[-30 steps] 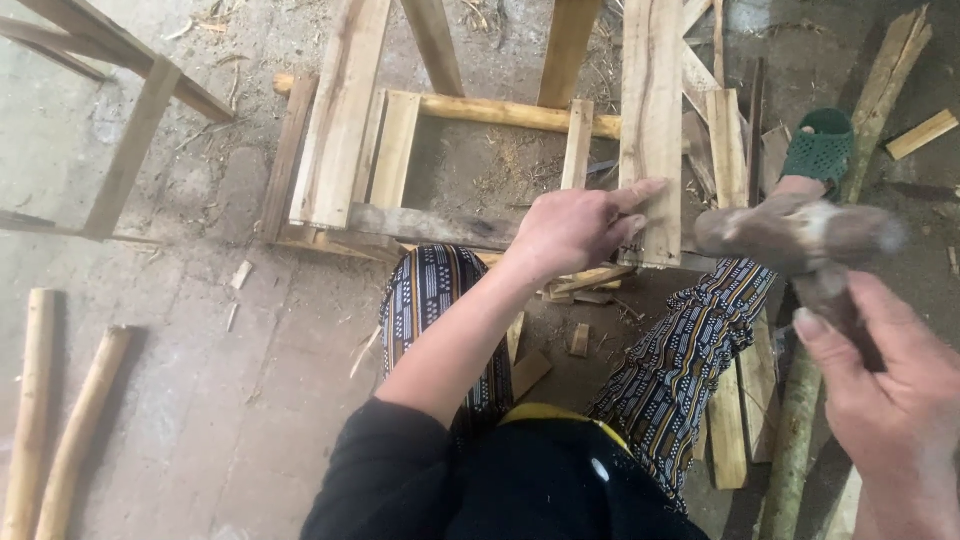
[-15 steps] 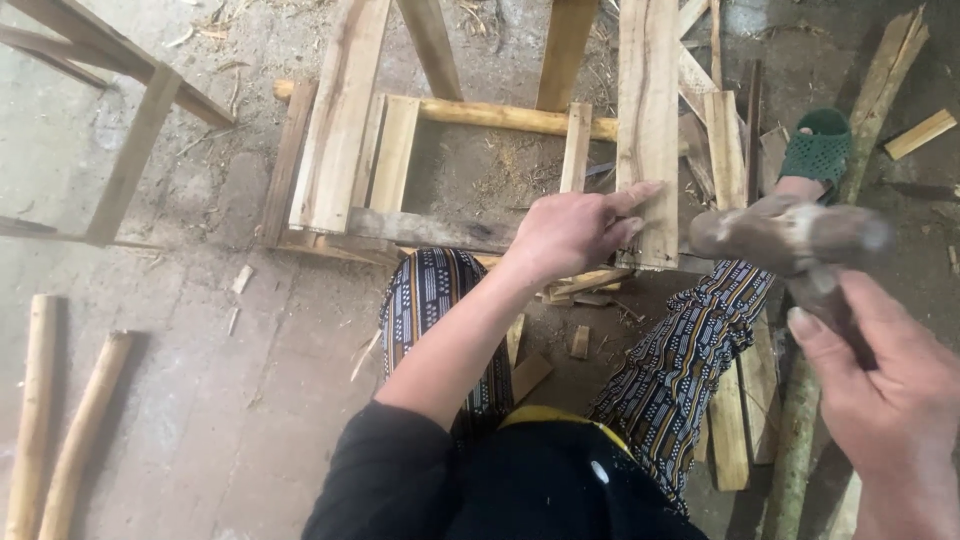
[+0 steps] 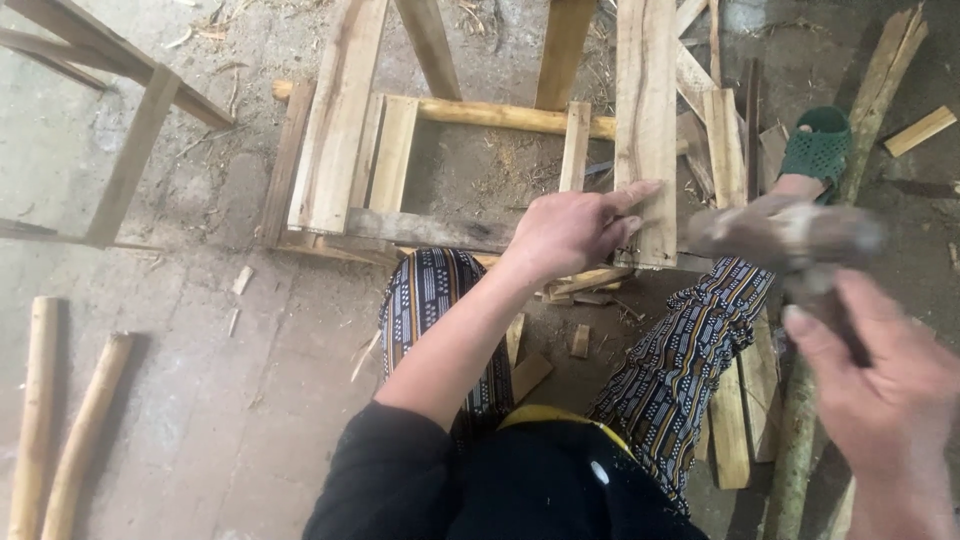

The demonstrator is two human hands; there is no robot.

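My left hand (image 3: 578,230) rests on the lower end of a wide upright plank (image 3: 645,110), fingers pinching at its surface near the bottom edge. That plank lies across a low wooden frame (image 3: 420,228) made of slats and round poles. My right hand (image 3: 880,385) grips the handle of a hammer (image 3: 785,238), whose blurred head hangs raised just right of the plank. My legs in patterned trousers sit under the frame's near edge.
Two round poles (image 3: 60,430) lie on the concrete at the lower left. Another wooden frame (image 3: 120,120) stands at the upper left. Loose slats and offcuts (image 3: 735,420) lie by my right leg. A green sandal (image 3: 818,145) is at the upper right.
The hammer head has shifted slightly left and lower toward the plank. My left hand has stayed on the plank's lower end.
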